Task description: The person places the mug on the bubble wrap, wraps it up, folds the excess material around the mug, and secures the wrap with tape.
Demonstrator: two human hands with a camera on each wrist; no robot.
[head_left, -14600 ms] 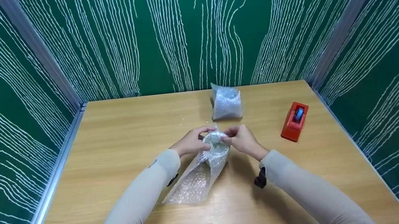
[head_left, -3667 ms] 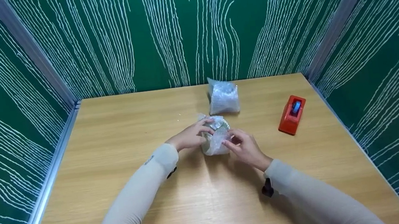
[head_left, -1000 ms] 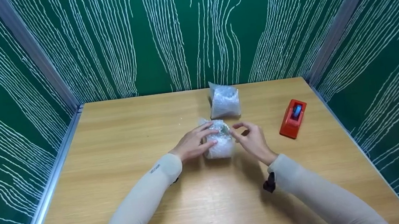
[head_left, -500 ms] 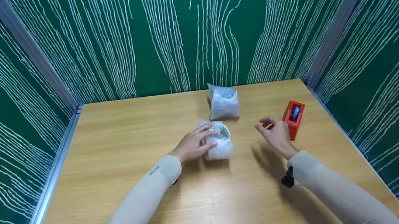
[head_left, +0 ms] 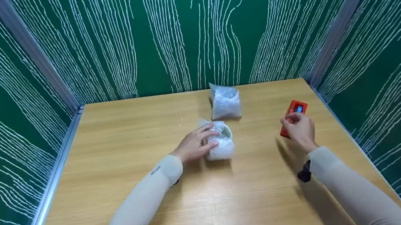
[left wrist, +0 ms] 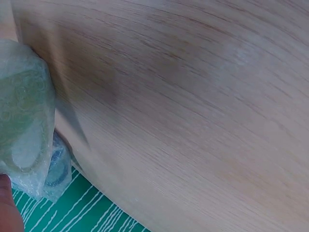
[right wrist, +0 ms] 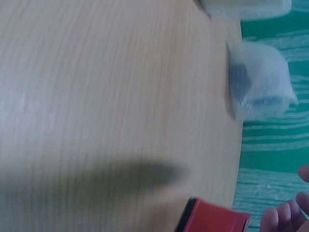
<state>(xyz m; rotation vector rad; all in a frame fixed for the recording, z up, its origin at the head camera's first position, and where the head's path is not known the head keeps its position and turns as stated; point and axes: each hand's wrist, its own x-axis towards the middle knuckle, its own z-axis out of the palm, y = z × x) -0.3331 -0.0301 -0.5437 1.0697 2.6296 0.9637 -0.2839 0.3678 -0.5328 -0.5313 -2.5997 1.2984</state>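
My left hand (head_left: 205,139) rests with straight fingers on the left side of a bubble-wrapped bundle (head_left: 222,145) in the middle of the wooden table (head_left: 121,143). The left wrist view shows that bundle (left wrist: 24,121) at its left edge, with a fingertip (left wrist: 7,205) below it. My right hand (head_left: 297,124) is over the near end of a red tape dispenser (head_left: 297,108) at the right, fingers loosely bent and gripping nothing I can see. In the right wrist view the dispenser (right wrist: 212,220) lies just left of my fingertips (right wrist: 285,215).
A second bubble-wrapped bundle (head_left: 225,103) stands near the table's far edge, also in the right wrist view (right wrist: 260,87). Green patterned walls (head_left: 177,36) close off the back and both sides. Bare tabletop stretches to the left and toward me.
My right hand left the bundle and moved right to the tape dispenser. The left hand stayed on the bundle, which earlier got rolled up in its bubble wrap.
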